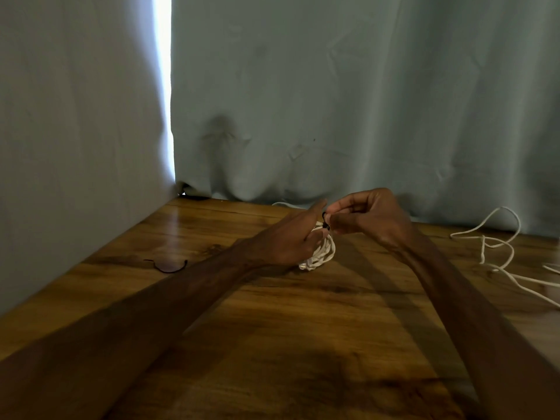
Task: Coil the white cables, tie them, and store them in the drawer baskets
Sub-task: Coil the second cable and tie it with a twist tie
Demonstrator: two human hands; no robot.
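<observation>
- The fingertips [333,221] of the right hand [368,218] are pinching the black tie [325,221] at the top of the coiled white cable [324,253], thumb and forefinger pressing together on the small dark loop.
- The left hand [291,241] is wrapping around the coiled white cable from the left side, its fingers closing on the bundle and its thumb pointing up toward the tie.
- The coiled white cable is sitting between the two hands, its lower loops showing below the left palm and hanging just above or touching the wooden table [272,328]; which of the two cannot be told.
- A connector end [303,266] is poking out at the bottom of the coil, near the tabletop.
- Both forearms are reaching in from the near edge, crossing over the table toward its middle.
- A second black tie [169,266] is lying curved on the table, well apart to the left of the hands.
- A loose white cable [497,247] is sprawling uncoiled over the right side of the table, running off the right edge of the view.
- A pale blue-grey curtain [333,101] is hanging behind the table, with a bright gap [163,86] showing light at the left.
</observation>
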